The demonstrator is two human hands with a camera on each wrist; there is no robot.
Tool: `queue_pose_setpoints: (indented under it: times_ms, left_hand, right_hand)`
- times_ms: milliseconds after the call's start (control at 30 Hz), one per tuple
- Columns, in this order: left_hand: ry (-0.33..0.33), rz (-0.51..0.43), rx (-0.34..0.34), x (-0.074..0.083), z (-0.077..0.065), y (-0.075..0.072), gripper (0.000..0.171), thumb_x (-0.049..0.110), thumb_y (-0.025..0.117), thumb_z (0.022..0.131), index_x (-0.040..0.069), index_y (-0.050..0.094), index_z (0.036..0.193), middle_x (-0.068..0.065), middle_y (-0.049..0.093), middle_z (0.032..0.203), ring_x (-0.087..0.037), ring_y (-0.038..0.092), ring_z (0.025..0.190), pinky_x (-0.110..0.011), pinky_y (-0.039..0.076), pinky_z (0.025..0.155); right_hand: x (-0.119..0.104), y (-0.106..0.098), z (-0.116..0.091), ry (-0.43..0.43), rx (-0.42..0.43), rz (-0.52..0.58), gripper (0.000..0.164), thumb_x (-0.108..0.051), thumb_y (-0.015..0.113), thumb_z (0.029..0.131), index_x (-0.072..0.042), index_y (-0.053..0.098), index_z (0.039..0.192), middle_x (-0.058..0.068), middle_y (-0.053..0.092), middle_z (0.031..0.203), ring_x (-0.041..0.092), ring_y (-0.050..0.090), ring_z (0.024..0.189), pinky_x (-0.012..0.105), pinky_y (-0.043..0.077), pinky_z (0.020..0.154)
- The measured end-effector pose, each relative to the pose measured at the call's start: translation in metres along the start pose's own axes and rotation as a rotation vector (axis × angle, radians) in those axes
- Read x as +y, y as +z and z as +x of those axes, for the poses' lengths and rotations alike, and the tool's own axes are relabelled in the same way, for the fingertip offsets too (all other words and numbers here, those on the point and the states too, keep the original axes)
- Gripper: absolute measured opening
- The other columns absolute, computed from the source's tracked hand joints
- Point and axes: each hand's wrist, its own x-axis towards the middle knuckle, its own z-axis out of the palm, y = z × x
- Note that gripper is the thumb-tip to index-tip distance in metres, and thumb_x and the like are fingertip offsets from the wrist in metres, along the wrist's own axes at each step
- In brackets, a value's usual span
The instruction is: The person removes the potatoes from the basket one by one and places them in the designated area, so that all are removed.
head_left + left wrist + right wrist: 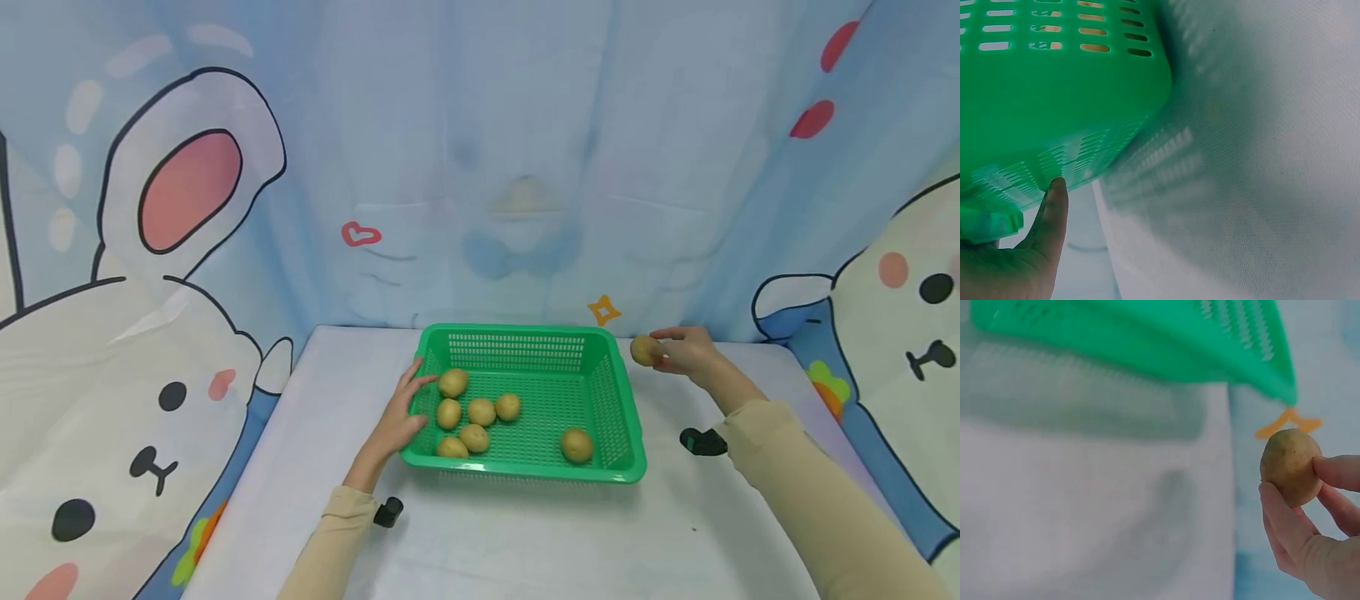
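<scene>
A green plastic basket (525, 472) stands on the table with several small potatoes (481, 412) in it, mostly grouped on its left side. One potato (577, 446) lies apart toward the basket's right front. My left hand (396, 417) rests at the basket's left rim, fingers spread and fairly straight; in the left wrist view a straight finger (1055, 203) touches the perforated side. Beyond the basket's right edge, my right hand (688, 354) pinches a potato (1289, 467) between thumb and fingertips, held above the table.
The table (517, 542) has a white cover. Blue curtains (480, 150) with cartoon animals hang behind it and along both sides. A dark wrist device (703, 442) sits by the right cuff, another dark device (388, 512) by the left.
</scene>
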Motion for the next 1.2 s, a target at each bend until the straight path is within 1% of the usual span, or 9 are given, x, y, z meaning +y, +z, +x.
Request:
queue_pose_setpoints:
  times_ms: [67,200,267,400,633,867,1033,1100,1200]
  left_hand:
    - [-0.003,-0.004,0.001,0.000,-0.001,-0.001,0.071,-0.008,0.050,0.067,-0.001,0.053,0.137,-0.011,0.015,0.164,-0.037,0.012,0.149,-0.067,0.021,0.110]
    - [-0.010,-0.003,-0.004,0.001,-0.002,-0.003,0.072,-0.008,0.050,0.066,-0.002,0.052,0.137,-0.012,0.015,0.164,-0.037,0.011,0.149,-0.066,0.021,0.110]
    - [-0.011,-0.005,-0.006,0.001,-0.002,-0.003,0.072,-0.008,0.050,0.066,-0.002,0.052,0.138,-0.012,0.015,0.164,-0.037,0.011,0.149,-0.066,0.021,0.110]
    - [-0.013,-0.009,-0.008,0.002,-0.002,-0.003,0.072,-0.009,0.050,0.067,-0.002,0.052,0.138,-0.012,0.015,0.164,-0.037,0.011,0.149,-0.067,0.020,0.110]
    - [-0.016,-0.005,-0.018,0.004,-0.001,-0.002,0.071,-0.010,0.050,0.068,-0.002,0.051,0.138,-0.013,0.013,0.164,-0.038,0.010,0.149,-0.068,0.021,0.109]
    - [-0.016,-0.011,-0.020,0.005,0.000,-0.002,0.071,-0.011,0.050,0.068,-0.003,0.051,0.138,-0.013,0.013,0.164,-0.038,0.010,0.149,-0.067,0.022,0.109]
    - [-0.012,-0.015,-0.011,0.005,0.000,-0.002,0.071,-0.010,0.050,0.067,-0.003,0.052,0.137,-0.014,0.013,0.164,-0.039,0.010,0.149,-0.068,0.022,0.109]
    - [-0.017,-0.014,-0.014,0.005,0.001,-0.002,0.070,-0.009,0.050,0.067,-0.003,0.052,0.137,-0.013,0.013,0.164,-0.038,0.010,0.149,-0.067,0.021,0.110]
    - [-0.022,-0.014,-0.018,0.004,0.001,-0.002,0.070,-0.009,0.050,0.068,-0.002,0.052,0.137,-0.012,0.013,0.164,-0.037,0.010,0.149,-0.066,0.020,0.110]
  right_hand:
    - [0.012,-0.004,0.003,0.031,0.024,0.000,0.055,-0.004,0.046,0.099,0.015,0.028,0.147,0.036,0.009,0.154,0.046,0.040,0.131,0.038,0.051,0.095]
    - [0.037,-0.010,0.009,0.102,0.070,0.013,0.052,-0.003,0.047,0.098,0.014,0.033,0.145,0.037,0.026,0.145,0.039,0.048,0.118,0.037,0.052,0.092]
    - [0.048,-0.012,0.011,0.131,0.083,0.033,0.051,-0.003,0.049,0.098,0.014,0.034,0.144,0.036,0.031,0.142,0.038,0.050,0.115,0.039,0.052,0.093]
    - [0.065,-0.015,0.011,0.168,0.083,0.063,0.049,-0.003,0.049,0.099,0.014,0.034,0.142,0.036,0.031,0.142,0.039,0.047,0.116,0.042,0.048,0.097]
    - [0.084,-0.015,0.016,0.165,0.095,0.072,0.049,0.000,0.052,0.095,0.016,0.038,0.138,0.036,0.034,0.138,0.034,0.051,0.107,0.036,0.056,0.085]
    - [0.091,-0.012,0.017,0.187,0.100,0.110,0.046,-0.001,0.053,0.095,0.015,0.040,0.136,0.033,0.037,0.134,0.031,0.051,0.104,0.035,0.056,0.084]
    - [0.087,-0.012,0.015,0.213,0.124,0.143,0.039,0.000,0.056,0.093,0.014,0.048,0.129,0.028,0.046,0.121,0.027,0.055,0.094,0.034,0.057,0.081]
    - [0.084,-0.013,0.013,0.223,0.117,0.143,0.039,-0.001,0.056,0.094,0.013,0.047,0.129,0.027,0.048,0.120,0.028,0.056,0.096,0.037,0.056,0.086]
    - [0.080,-0.016,0.011,0.222,0.091,0.131,0.045,-0.004,0.054,0.096,0.013,0.041,0.136,0.031,0.044,0.128,0.038,0.053,0.110,0.044,0.049,0.098]
